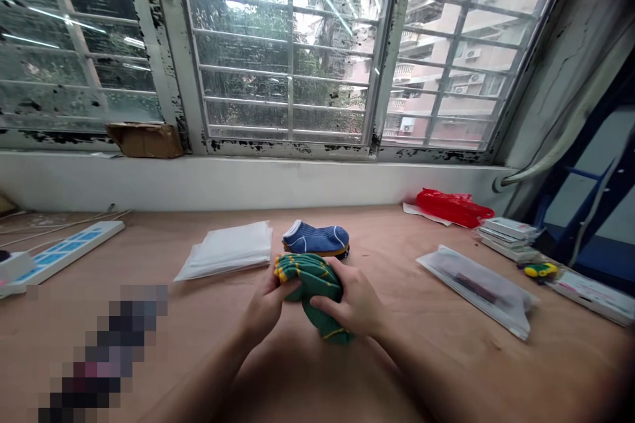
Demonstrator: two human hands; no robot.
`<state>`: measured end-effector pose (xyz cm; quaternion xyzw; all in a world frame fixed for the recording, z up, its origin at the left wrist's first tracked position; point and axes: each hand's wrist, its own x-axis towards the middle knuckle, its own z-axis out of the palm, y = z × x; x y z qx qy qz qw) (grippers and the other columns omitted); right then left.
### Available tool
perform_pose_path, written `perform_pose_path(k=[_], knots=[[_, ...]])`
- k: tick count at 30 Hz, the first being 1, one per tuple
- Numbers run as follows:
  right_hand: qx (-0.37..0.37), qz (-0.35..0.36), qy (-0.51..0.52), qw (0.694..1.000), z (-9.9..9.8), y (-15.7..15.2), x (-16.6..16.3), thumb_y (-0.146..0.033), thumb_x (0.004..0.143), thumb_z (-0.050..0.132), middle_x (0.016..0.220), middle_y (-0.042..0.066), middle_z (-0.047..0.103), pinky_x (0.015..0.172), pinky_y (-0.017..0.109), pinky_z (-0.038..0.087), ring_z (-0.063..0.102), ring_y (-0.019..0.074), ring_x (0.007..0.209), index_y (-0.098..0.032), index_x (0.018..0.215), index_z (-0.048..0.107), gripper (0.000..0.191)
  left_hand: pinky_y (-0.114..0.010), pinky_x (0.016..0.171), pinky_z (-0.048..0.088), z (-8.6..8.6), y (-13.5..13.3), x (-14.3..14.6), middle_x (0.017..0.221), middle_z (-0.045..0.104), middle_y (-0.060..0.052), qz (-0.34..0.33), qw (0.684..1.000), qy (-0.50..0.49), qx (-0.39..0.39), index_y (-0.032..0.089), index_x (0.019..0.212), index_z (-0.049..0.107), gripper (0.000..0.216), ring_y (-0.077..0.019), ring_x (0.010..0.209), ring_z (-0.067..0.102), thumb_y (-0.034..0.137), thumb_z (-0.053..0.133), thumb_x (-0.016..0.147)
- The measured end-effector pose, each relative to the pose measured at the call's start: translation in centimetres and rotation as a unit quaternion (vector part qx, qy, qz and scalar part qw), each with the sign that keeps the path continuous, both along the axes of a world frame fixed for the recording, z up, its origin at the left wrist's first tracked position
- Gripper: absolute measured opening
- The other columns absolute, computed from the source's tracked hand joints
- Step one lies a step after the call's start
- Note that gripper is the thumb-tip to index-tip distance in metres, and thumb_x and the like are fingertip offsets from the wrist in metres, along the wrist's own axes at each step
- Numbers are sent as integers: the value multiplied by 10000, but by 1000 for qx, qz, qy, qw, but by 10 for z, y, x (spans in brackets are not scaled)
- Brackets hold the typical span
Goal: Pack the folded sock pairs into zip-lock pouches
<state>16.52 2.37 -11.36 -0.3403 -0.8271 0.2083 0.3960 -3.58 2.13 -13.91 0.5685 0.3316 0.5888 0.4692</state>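
Observation:
Both of my hands hold a green sock (311,281) with yellow trim just above the wooden table (387,370). My left hand (265,307) pinches its left end, fingers closed. My right hand (354,304) wraps over its right side, fingers curled on the fabric. Just behind lies a blue sock (317,238) with white trim, resting on something orange. A stack of clear plastic bags (228,250) lies to the left of the blue sock.
A white and blue power strip (59,254) lies at the far left. On the right are a clear packet (483,289), a red plastic bag (454,206), stacked booklets (510,236) and a yellow-green object (540,269). A barred window stands behind the table.

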Motion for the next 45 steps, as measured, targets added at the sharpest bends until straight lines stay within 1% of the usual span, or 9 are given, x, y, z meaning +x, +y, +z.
perform_pose_path(k=[4,12,18,21,25,37,40,42,45], knots=[[24,10,30,999,2,-5,-1,-366,910,562,876,-2,714,685,283,487,659,178,762,-255,1062,618,197,-309,841,509,3,-12,2,991,609,-28,-30,995,70,61,253,1066,547,271,-206,926,585,344,653,834],[131,38,4,991,1,-6,7,-345,940,517,931,33,733,713,301,498,681,192,797,-254,1065,643,199,-269,744,510,5,-23,7,991,580,-34,18,981,122,147,245,1084,510,342,-180,843,571,295,699,803],[-22,41,5,999,4,-8,0,-378,808,690,965,13,713,718,308,493,655,206,824,-256,1208,547,442,-246,608,485,10,-16,13,773,590,-6,38,997,45,51,185,901,573,274,-154,689,559,404,694,792],[-67,39,17,997,5,-6,-3,-346,852,637,887,-1,693,685,279,465,620,178,783,-231,1071,605,250,-247,630,487,10,-12,14,757,596,-3,61,997,41,36,173,869,586,283,-160,710,573,400,719,765],[-93,31,18,995,6,-3,-4,-315,904,560,716,-26,604,609,243,400,533,131,672,-193,825,600,151,-229,616,470,11,-10,12,753,600,-4,78,995,63,15,167,891,589,275,-161,726,575,391,704,782],[-92,47,15,995,3,0,-1,-295,894,571,729,-27,589,623,239,372,508,123,678,-179,833,601,134,-255,637,476,15,-9,6,817,599,1,88,985,143,34,191,993,528,333,-162,725,572,432,649,797],[-85,24,21,996,1,2,0,-314,910,547,694,-34,561,609,236,358,492,119,659,-181,800,579,175,-320,734,487,15,10,-28,837,613,-35,267,938,197,99,186,893,567,311,-199,780,589,472,445,884],[-73,9,22,997,0,3,0,-321,911,544,678,-36,549,601,235,350,481,117,647,-184,797,574,181,-373,848,467,12,23,-61,908,633,-62,437,843,296,100,192,850,586,258,-247,907,592,419,463,863],[-59,7,17,998,-1,3,-1,-319,909,543,674,-36,552,599,233,347,483,116,639,-187,802,579,173,-458,938,424,4,36,-106,1173,611,-106,523,712,466,38,211,915,651,225,-334,1122,532,336,490,819]])
